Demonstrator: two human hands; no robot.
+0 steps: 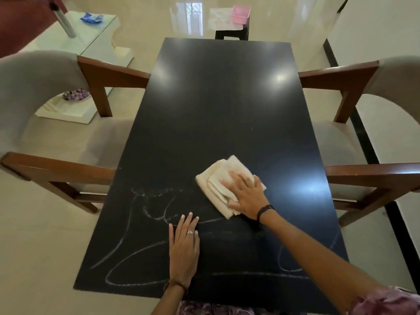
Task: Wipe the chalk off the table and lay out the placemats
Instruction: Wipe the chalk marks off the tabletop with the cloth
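Chalk marks (136,248): thin white lines and loops, some smeared to a powdery haze, spread over the near end of the table on both sides of the hands.
Table (218,105): long dark rectangular top, matte with a fine grain near the viewer and glossy patches of reflected light farther off; its far half bears no chalk.
Cloth (218,180): cream, soft and folded into several layers, lying flat on the table right of centre, just beyond the chalk lines.
Right hand (246,196): laid palm down on the cloth with fingers straight and spread, pressing it to the tabletop rather than clutching it; a dark band circles the wrist.
Left hand (184,244): flat on the table over a chalk line, fingers straight and together, holding nothing; a ring shows on one finger and a cord bracelet at the wrist.
Chairs: a left chair (34,92) and a right chair (386,123) with grey padded backs and seats and brown wooden arms, flanking the table.
Pink tub (241,14): small plastic box resting on a dark stool (231,32) past the table's far end.
Side table (91,37): pale glass-topped piece at upper left, carrying a blue crumpled item (91,18).
Floor (45,235): glossy cream tiles.
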